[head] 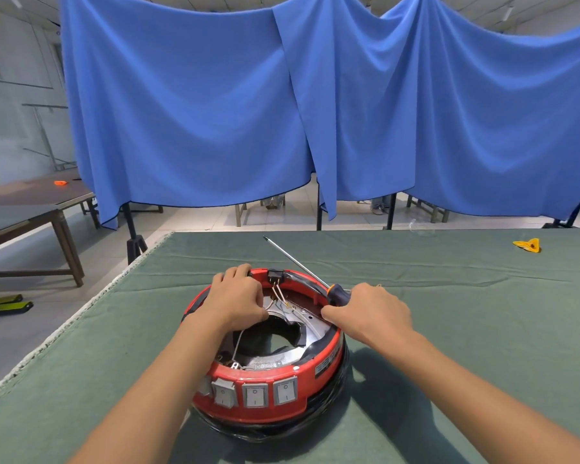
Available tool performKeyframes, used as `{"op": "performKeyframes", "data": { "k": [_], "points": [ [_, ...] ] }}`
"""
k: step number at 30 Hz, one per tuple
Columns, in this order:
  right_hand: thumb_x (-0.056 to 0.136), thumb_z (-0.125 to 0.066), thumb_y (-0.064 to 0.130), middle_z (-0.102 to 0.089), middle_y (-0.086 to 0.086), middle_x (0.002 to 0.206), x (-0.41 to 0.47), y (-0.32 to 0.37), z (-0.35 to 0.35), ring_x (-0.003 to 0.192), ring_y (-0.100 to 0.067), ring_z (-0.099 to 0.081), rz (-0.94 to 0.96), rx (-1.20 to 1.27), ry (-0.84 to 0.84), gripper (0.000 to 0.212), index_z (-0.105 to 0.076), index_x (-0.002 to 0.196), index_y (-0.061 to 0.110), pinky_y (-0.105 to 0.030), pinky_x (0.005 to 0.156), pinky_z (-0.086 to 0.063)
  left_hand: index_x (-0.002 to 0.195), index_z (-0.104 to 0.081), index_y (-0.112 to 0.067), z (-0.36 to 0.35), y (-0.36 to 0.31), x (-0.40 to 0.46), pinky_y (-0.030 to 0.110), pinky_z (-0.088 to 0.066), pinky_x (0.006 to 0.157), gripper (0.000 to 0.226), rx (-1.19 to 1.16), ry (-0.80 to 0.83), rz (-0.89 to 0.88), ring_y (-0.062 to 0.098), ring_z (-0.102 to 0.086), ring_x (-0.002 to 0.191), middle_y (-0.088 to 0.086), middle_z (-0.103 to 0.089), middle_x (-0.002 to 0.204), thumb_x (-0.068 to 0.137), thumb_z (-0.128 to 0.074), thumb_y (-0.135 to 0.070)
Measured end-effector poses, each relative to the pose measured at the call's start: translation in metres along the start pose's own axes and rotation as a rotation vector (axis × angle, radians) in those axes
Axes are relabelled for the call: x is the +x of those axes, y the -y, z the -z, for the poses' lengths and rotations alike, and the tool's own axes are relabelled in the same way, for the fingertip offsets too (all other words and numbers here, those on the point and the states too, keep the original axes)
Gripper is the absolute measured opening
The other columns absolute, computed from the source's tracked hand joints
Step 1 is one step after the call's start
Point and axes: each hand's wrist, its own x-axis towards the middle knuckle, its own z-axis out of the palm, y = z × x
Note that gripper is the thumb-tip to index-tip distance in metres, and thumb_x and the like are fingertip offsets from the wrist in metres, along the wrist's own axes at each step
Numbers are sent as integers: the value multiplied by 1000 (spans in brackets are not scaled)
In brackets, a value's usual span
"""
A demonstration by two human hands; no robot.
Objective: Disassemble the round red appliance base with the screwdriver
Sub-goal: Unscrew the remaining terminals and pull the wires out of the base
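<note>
— what's in front of the person?

— a round red appliance base sits on a green cloth-covered table, open side up, grey rocker switches along its near wall. both hands are over its far half.

— and the hands?

— the left hand has fingers curled, pinching thin wires inside the rim; a black connector block sits just beyond its fingertips. the right hand is wrapped round the screwdriver handle, its shaft pointing away past the fingers, tip in the air.

— anything else around?

— a small yellow object lies well off to the right of the right fingers. blue curtains hang behind the table. a wooden table stands far left with a small orange item.
</note>
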Motion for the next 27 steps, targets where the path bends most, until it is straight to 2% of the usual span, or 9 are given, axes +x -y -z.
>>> {"op": "performKeyframes", "data": {
  "k": [4,8,11,15,18,22,24,27],
  "points": [
    [70,-57,50,-52,5,62,0,0,-2,66,-24,-55,-17,21,-3,33,-53,66,18,-25,51,-30,85,-69,-27,2,3,1,37,-16,109,7,-18,42,-11,24,-20,138,6,-27,150,78,-70,-30],
    [70,-56,50,-53,5,62,0,-1,-5,65,-23,-54,-23,43,-7,32,-55,67,18,-25,51,-30,76,-71,-27,4,4,-1,35,-18,107,7,-98,5,-1,23,-21,139,6,-27,153,75,-71,-21],
    [70,-56,50,-51,5,62,0,-1,-5,68,-26,-55,-30,43,-5,32,-54,67,19,-27,53,-32,65,-68,-29,5,5,-2,35,-22,104,11,-165,-22,27,20,-24,136,3,-35,149,72,-70,-20],
    [71,-56,52,-50,6,61,-1,0,-7,66,-25,-53,-29,40,-18,33,-50,66,20,-26,51,-29,52,-61,-24,4,6,-4,32,-25,93,18,-282,-137,70,15,-32,127,-3,-52,132,68,-67,-20],
    [71,-56,51,-48,6,60,-2,1,-7,67,-26,-52,-35,36,-25,34,-46,63,20,-26,50,-27,51,-52,-22,7,1,-7,32,-29,88,23,-251,-222,71,17,-41,113,-6,-60,113,69,-66,-24],
    [72,-56,52,-51,6,62,-5,3,-6,66,-24,-53,-48,76,-22,33,-49,66,20,-25,50,-28,59,-46,-18,16,-9,-13,31,-31,62,23,-230,-467,78,24,-51,76,-3,-58,69,73,-62,-25],
    [72,-56,61,-54,5,64,-7,2,-5,66,-21,-55,-65,126,-12,41,-52,68,20,-25,50,-29,66,-50,-17,19,-12,-15,30,-31,56,17,-286,-586,96,25,-51,64,-4,-55,62,75,-63,-23],
    [67,-59,73,-62,4,63,-11,1,-1,67,-21,-62,-113,292,19,55,-53,64,19,-26,55,-40,76,-59,-18,20,-18,-20,29,-35,57,8,-288,-618,-21,25,-57,65,-7,-60,64,80,-64,-21]
  ]
}}
